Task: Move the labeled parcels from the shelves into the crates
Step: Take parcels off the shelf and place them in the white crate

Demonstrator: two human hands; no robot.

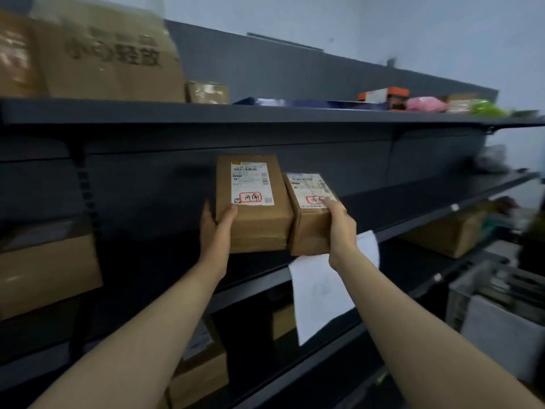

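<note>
Left grip: my left hand (216, 228) grips the larger parcel (256, 222) at its lower left corner. The thumb lies across the front face and the fingers reach round the side.
Right grip: my right hand (340, 228) grips the smaller parcel (309, 231) from its right side, with one digit pressed near the label's lower edge.
Parcels: both are brown cardboard and touch side by side. Each carries a white shipping label (252, 184) with a red-boxed handwritten mark.
Position: I see them over the middle shelf (413, 199), against the dark back panel. I cannot tell whether they rest on it.
Below: a white paper sheet (318, 299) hangs from the shelf's front edge, under my right wrist.
Left: a big carton (47, 270) sits on the same shelf.
Above: the upper shelf (265, 113) holds a large printed carton (112, 54) and small blurred packages.
Lower right: a grey bin (501, 326), blurred.
</note>
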